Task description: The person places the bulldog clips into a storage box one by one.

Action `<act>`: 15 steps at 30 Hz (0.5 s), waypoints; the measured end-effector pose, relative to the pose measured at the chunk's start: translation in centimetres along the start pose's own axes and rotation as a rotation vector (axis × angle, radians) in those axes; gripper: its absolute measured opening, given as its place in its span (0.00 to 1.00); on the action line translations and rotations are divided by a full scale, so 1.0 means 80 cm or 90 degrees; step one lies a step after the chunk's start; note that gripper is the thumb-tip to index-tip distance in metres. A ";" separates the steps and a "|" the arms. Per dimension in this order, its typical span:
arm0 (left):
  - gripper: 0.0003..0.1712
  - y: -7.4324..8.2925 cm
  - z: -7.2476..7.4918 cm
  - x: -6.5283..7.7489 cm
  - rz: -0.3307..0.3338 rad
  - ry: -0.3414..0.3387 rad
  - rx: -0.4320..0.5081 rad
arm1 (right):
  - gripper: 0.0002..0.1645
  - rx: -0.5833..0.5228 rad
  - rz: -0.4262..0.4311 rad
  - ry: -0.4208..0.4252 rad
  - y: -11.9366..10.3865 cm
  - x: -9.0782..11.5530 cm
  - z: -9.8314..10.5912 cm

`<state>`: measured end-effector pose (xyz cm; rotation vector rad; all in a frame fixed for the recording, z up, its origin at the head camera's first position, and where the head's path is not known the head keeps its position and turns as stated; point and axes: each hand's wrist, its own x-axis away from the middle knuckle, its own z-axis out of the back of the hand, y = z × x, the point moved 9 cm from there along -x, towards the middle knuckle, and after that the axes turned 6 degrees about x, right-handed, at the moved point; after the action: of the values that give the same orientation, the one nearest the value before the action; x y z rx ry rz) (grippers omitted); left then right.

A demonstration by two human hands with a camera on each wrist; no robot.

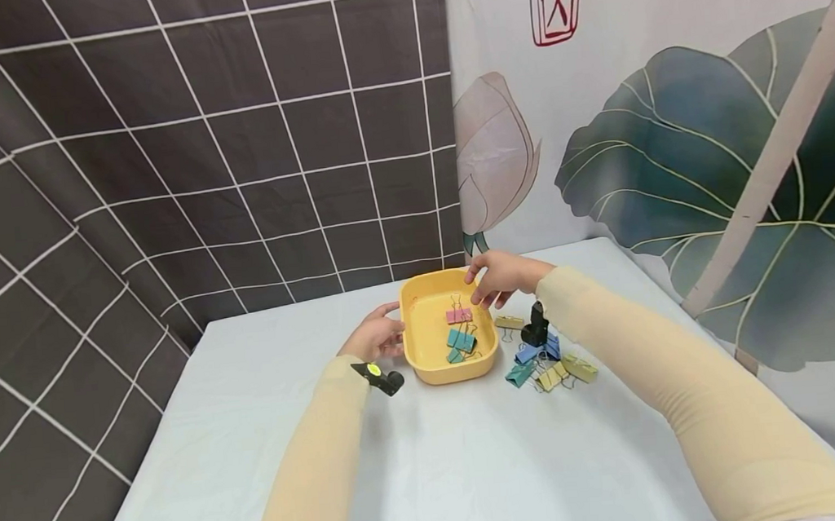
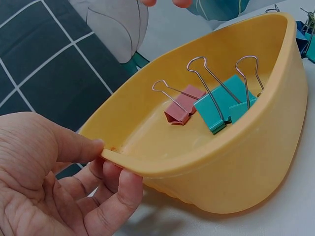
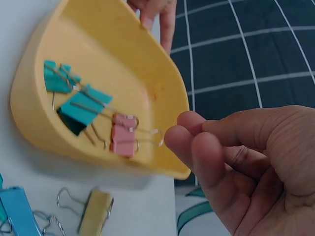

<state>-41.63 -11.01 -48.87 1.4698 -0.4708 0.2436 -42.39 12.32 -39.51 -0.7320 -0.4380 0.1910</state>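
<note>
My left hand (image 1: 379, 334) pinches the left rim of a yellow plastic bin (image 2: 236, 172), thumb on the inside and fingers beneath the edge. Inside lie a pink binder clip (image 2: 183, 105) and teal binder clips (image 3: 84, 105), their wire handles sticking up. Over the bin's right far edge is my right hand (image 1: 503, 277), its fingers loosely bent. No clip shows between its fingertips (image 3: 206, 147). A yellow binder clip (image 3: 96, 212) lies on the table just outside the bin, near that hand.
Right of the bin, under my right forearm, is a loose pile of blue clips (image 1: 526, 353), a teal clip (image 1: 520, 374) and yellow-green clips (image 1: 579, 367). A white cloth covers the table (image 1: 434, 472). A dark grid-patterned curtain (image 1: 270, 166) hangs behind.
</note>
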 end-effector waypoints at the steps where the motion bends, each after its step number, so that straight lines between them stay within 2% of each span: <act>1: 0.36 0.000 0.000 0.000 0.001 0.000 0.001 | 0.22 -0.006 -0.006 0.002 0.005 -0.002 0.003; 11: 0.36 -0.002 0.002 -0.002 0.002 0.003 0.007 | 0.24 -0.019 -0.043 0.021 0.046 -0.010 0.023; 15: 0.36 -0.001 0.001 -0.002 0.001 0.001 0.004 | 0.21 -0.027 -0.058 0.027 0.060 -0.011 0.025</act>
<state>-41.75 -11.09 -49.03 1.4749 -0.4704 0.2480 -44.16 16.72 -41.73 -0.7555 -0.4349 0.0812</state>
